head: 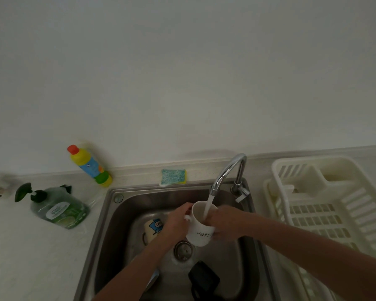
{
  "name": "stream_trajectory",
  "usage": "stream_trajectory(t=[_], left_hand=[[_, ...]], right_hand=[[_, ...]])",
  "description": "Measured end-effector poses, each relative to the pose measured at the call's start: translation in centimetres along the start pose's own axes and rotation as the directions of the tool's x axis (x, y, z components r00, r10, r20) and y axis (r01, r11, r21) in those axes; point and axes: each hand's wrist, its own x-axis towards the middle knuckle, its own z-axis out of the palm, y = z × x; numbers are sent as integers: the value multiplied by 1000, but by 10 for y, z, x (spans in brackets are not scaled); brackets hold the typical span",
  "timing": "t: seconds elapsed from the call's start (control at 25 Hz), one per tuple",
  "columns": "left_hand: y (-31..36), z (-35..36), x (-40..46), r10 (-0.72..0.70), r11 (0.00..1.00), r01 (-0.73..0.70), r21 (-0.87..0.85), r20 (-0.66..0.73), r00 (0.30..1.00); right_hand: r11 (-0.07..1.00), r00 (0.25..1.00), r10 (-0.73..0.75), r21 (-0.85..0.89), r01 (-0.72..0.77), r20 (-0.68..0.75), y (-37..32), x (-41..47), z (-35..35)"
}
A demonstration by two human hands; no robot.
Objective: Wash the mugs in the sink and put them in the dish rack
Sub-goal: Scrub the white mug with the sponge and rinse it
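Observation:
A white mug (201, 230) with dark lettering is held over the steel sink (109, 224), tilted under the running tap (228, 170); water streams into it. My left hand (175, 224) grips the mug at its handle side. My right hand (225, 222) wraps around the mug's right side. In the sink lie a cream mug (153, 228) with a blue cartoon print, partly hidden behind my left hand, and a black mug (203, 279) on its side near the front. The white dish rack (326, 205) stands to the right of the sink.
A blue-and-yellow sponge (173, 177) sits on the counter behind the sink. A green soap pump bottle (57, 206) and a yellow bottle with a red cap (89, 166) stand on the counter to the left. The drain strainer (183, 250) is mid-basin.

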Motion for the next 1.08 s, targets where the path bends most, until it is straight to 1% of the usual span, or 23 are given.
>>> stream_trajectory(t=[0.08, 0.12, 0.2, 0.28, 0.32, 0.4, 0.44, 0.52, 0.56, 0.64, 0.68, 0.72, 0.76, 0.84, 0.88, 0.92, 0.96, 1.0, 1.04, 1.08], left_hand=[[-1, 0, 2, -42, 999, 42, 8, -26, 999], [0, 0, 1, -64, 998, 64, 23, -25, 998], [-4, -2, 1, -100, 994, 101, 38, -23, 995], [-10, -6, 1, -119, 992, 120, 31, -41, 992], [-12, -9, 2, -116, 993, 118, 28, -48, 992], [-14, -13, 3, -95, 994, 97, 41, -49, 994], [-15, -13, 4, -80, 995, 82, 51, -43, 996], [-16, -12, 4, -34, 997, 36, 63, -35, 999], [-17, -11, 5, -18, 999, 20, 49, -37, 999], [-16, -4, 6, -10, 1000, 11, 18, -40, 999], [-15, 0, 8, -6, 1000, 7, 29, -36, 999], [-15, 5, 9, 6, 999, -4, 52, -35, 999], [-15, 10, 11, 16, 997, -14, 75, -36, 999], [-15, 15, 14, 12, 996, -9, 92, -38, 999], [-15, 17, 16, 3, 996, 2, 93, -47, 999], [-15, 19, 17, -6, 993, 12, 119, -54, 998], [-14, 19, 18, -4, 989, 13, 145, -60, 998], [-15, 21, 18, 9, 985, 2, 174, -59, 998], [-16, 23, 19, 22, 984, -12, 180, -56, 998], [-17, 23, 19, 26, 985, -16, 172, -56, 998]], right_hand=[[976, 993, 54, 202, -75, 106, -9, 4, 8], [955, 992, 64, 283, -93, 110, -13, 9, 12], [915, 996, 72, 394, -86, 50, -17, 17, 12], [884, 996, 87, 463, -70, -16, -17, 21, 6], [890, 994, 94, 452, -59, -57, -16, 21, 2], [948, 981, 84, 316, -25, -175, -13, 17, -4], [971, 972, 54, 241, 4, -231, -8, 15, -6], [993, 967, 19, 120, 12, -256, -1, 8, -6], [995, 973, 8, 94, 14, -231, 1, 4, -7], [988, 997, 1, 153, 11, -73, -5, -1, -5], [985, 1000, -17, 170, 22, -26, -13, 0, -3], [981, 999, -16, 192, 22, -30, -17, 2, -2], [983, 997, -12, 182, 26, -79, -17, 5, 0], [994, 990, 21, 108, -6, -141, -6, 10, 4], [997, 993, 41, 69, -34, -107, 0, 10, 7], [995, 998, 67, 75, -65, -16, 1, 8, 12], [994, 995, 61, 90, -68, 77, -2, 9, 16], [992, 992, 36, 116, -51, 121, -7, 9, 20], [987, 995, 7, 160, -23, 100, -11, 10, 19], [980, 999, 28, 197, -32, 20, -11, 11, 16]])
